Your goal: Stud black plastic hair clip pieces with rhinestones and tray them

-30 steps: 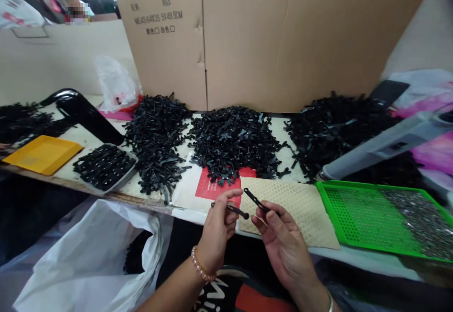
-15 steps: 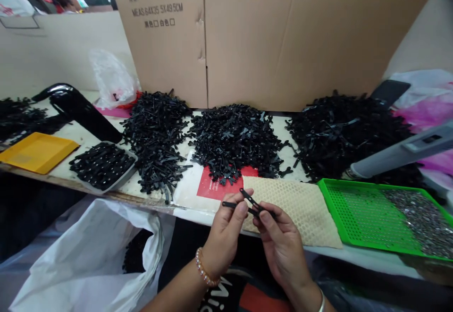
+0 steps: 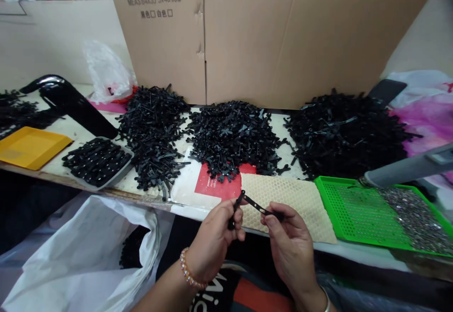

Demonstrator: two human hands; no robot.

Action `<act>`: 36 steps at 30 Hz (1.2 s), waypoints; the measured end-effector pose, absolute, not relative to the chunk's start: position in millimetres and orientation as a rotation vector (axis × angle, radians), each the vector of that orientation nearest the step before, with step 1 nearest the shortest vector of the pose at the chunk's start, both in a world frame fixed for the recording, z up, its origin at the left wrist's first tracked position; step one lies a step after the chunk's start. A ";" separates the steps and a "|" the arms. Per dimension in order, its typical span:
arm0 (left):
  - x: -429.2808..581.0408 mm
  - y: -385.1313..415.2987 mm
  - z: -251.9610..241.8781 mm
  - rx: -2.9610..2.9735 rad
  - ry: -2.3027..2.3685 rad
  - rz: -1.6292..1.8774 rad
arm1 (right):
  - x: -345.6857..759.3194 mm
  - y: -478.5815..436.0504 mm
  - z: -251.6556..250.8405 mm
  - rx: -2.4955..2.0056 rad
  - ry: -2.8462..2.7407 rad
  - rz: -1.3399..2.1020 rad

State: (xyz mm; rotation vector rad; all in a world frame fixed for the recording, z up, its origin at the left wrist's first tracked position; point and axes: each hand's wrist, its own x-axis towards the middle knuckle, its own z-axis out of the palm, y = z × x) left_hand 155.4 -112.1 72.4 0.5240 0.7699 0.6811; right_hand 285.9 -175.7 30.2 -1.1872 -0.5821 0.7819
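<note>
My left hand [image 3: 214,236], with a beaded bracelet at the wrist, pinches a short, narrow black strip [image 3: 238,202] standing nearly upright. In my right hand [image 3: 292,243] is a longer slotted black strip [image 3: 257,205], gripped at its right end between thumb and fingers. The upper ends of the two strips meet in front of me; I cannot tell whether they are joined. Beneath them lies a cream textured mat [image 3: 293,203]. Just beyond the hands, a heap of similar black pieces [image 3: 233,137] partly covers a red and white sheet [image 3: 215,187].
Two more black heaps flank the middle one, left [image 3: 152,132] and right [image 3: 343,137]. A green tray [image 3: 327,208] of small metal parts sits right, under a grey cylindrical tool [image 3: 406,165]. Left are a filled clear tub [image 3: 129,161], a yellow tray [image 3: 35,147] and a white sack [image 3: 71,250].
The two strips, crossed or overlapping before, now form an angle with their upper ends touching. My right hand has shifted right and slightly down. The grey tool appears slightly farther right.
</note>
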 end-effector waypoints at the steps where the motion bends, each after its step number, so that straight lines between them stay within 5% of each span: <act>1: 155.8 -114.1 72.7 0.547 0.763 0.660 | 286.3 -175.9 31.0 -1.191 -0.597 0.769; 8: 159.8 -118.2 71.3 0.638 0.815 0.694 | 286.0 -177.3 39.1 -1.190 -0.951 0.714; 17: 158.0 -114.0 66.2 0.652 0.851 0.696 | 298.5 -181.0 27.4 -1.211 -0.695 0.651; 27: 130.7 -85.1 10.5 2.097 1.208 0.650 | 296.9 -176.9 22.3 -1.237 -0.623 0.786; 36: 104.1 -44.9 29.0 2.425 1.519 0.753 | 298.8 -169.9 20.1 -1.249 -0.640 0.823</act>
